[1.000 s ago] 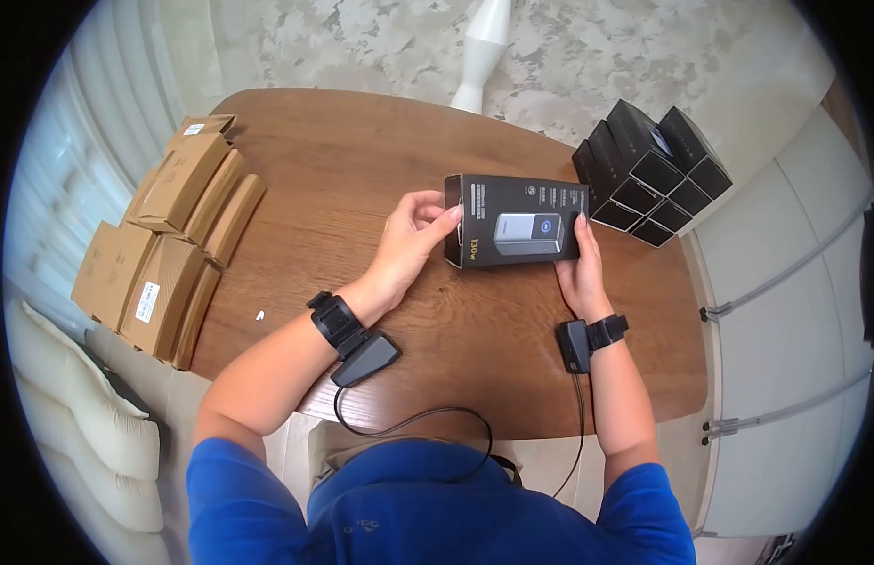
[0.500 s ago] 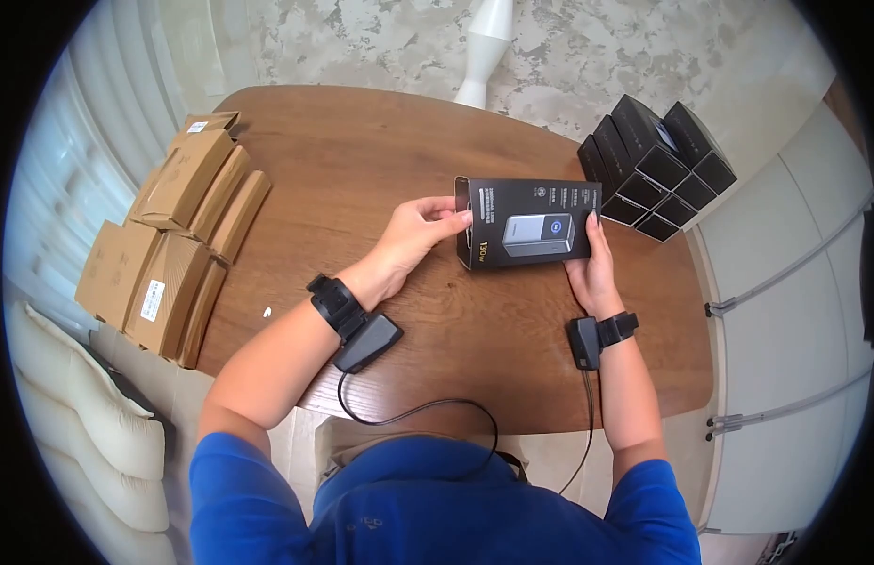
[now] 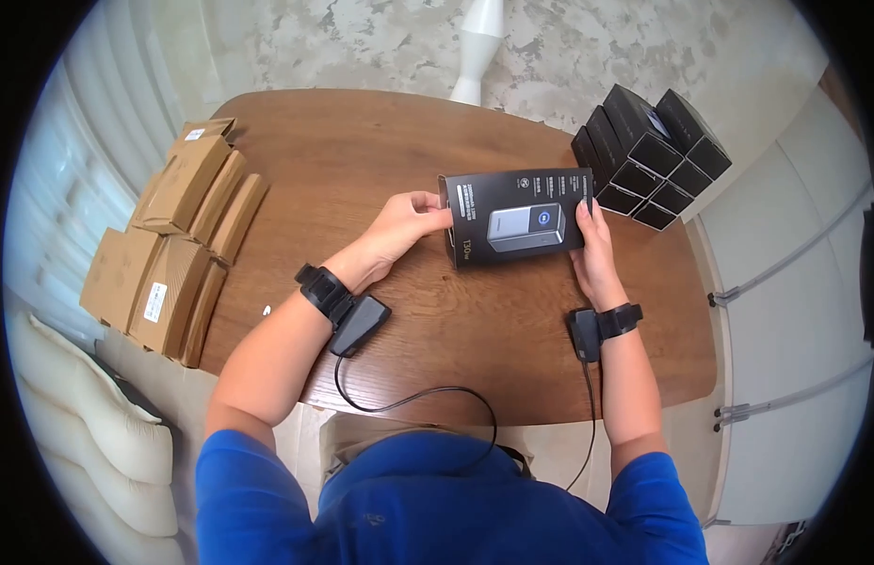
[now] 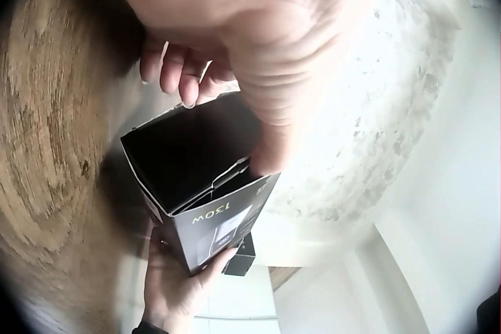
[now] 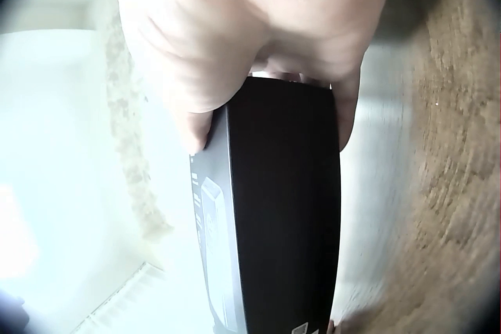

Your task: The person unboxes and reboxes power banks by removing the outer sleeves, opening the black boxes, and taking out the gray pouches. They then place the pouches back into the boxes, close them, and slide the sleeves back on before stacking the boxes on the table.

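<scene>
Both hands hold a black power bank box above the table, its printed face with a silver device and "130W" turned up. My right hand grips the right end, thumb on the printed face; in the right wrist view its fingers lie along the opposite side. At the left end is my left hand. The left wrist view shows its thumb tucked in at the edge of the dark box end, beside a loosened flap, with the other fingers curled at the far edge.
Stacked black boxes stand at the table's right back. Brown cardboard boxes are piled along the left edge of the wooden table. A small white scrap lies near them. Cables trail from the wrist cameras.
The box shifted right, then back left, and is now slightly tilted. My left thumb has moved from the printed face to inside the edge of the left end.
</scene>
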Demonstrator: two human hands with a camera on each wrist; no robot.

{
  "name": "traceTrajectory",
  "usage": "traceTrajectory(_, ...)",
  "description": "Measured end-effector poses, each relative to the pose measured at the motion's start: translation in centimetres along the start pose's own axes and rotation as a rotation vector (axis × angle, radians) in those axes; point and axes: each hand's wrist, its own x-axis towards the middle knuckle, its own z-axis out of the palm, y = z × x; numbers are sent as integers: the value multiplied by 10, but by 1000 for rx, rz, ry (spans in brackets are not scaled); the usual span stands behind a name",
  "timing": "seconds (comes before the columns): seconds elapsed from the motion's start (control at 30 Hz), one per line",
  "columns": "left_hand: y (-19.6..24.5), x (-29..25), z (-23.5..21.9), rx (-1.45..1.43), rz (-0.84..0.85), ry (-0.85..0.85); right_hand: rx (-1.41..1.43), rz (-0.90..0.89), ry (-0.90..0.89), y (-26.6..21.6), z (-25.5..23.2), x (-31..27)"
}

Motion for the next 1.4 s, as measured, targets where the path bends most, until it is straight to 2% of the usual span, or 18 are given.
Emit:
traceTrajectory(0.2,3,1,-2,-94,34,35,-16,-25,-40,1,-1,3)
traceTrajectory(0.27,7,0,-8,-114,54,55,-29,-32,10,8,-19,10)
traceTrajectory(0.33,18,1,-25,-211,80,145,108,-19,162,0,-41,15)
traceTrajectory(0.4,25,1,-36,-253,76,126,103,-66,111,-8,-43,14)
traceTrajectory(0.6,19,4,-52,-297,100,175,80,-47,130,-7,-34,11)
traceTrajectory(0.67,23,3,-54,-300,96,341,85,-35,150,-3,-40,13)
traceTrajectory(0.83,19,4,-62,-324,82,434,105,-53,239,-1,-45,16)
traceTrajectory(0.9,16,7,-71,-454,66,540,234,-33,286,-3,-52,17)
traceTrajectory(0.93,12,8,-78,-451,67,534,237,-38,291,-4,-50,16)
traceTrajectory(1.0,7,11,-88,-430,1,390,328,18,224,-7,-41,13)
traceTrajectory(1.07,11,8,-83,-323,-41,351,323,26,218,-6,-38,13)
traceTrajectory(1.13,8,11,-81,-225,-237,90,263,72,202,-8,-32,11)
traceTrajectory(1.2,23,1,-57,-82,-199,26,266,66,199,-10,-27,8)
traceTrajectory(1.27,35,-7,-45,-62,-258,-100,289,68,154,-10,-26,8)
traceTrajectory(1.3,36,-9,-43,-57,-262,-110,305,61,151,-11,-24,7)
traceTrajectory(1.37,37,-12,-41,52,-319,-278,313,62,137,-10,-24,7)
traceTrajectory(1.4,38,-15,-39,55,-323,-281,317,65,110,-10,-25,7)
